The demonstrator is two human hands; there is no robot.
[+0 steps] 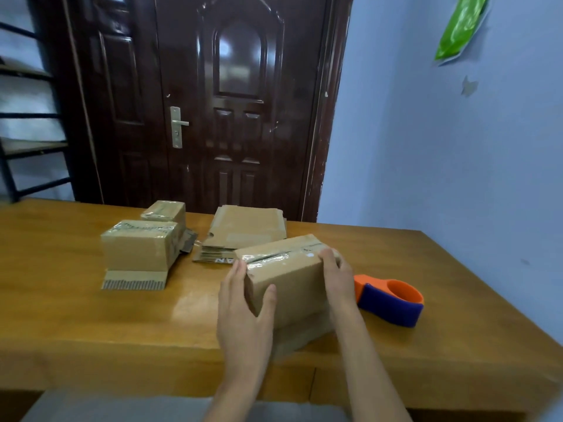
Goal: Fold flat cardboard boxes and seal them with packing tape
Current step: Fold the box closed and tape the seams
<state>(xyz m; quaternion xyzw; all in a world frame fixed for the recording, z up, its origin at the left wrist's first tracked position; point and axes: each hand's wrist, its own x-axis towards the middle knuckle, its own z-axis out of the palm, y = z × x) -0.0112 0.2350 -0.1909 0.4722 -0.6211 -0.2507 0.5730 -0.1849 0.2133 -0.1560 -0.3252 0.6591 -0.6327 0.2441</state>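
Wooden and glossy, the table (91, 315) stands before a dark brown panelled door (237, 102) and a pale blue wall (441, 162) where a green plastic bag (461, 25) hangs. Near the table's front edge sits a folded cardboard box (289, 287), its top seam covered with clear packing tape (274, 255), its lower flaps spread against the tabletop. The left hand (243, 312) clasps the box's near left corner: the fingers lie along the left end, up to the taped top edge, and the thumb presses across the front face. The right hand (336, 275) holds the right end, fingers curled over the top right edge onto the tape. Both hands are thus clamped on the same box, one at each end. Just right of the right wrist lies an orange and blue tape dispenser (391, 300), apart from the box. Behind the box lies a stack of flat cardboard boxes (243, 233). To the left stand two taped boxes, a nearer one (137, 251) with flaps splayed at its base and a farther one (164, 211) behind it.
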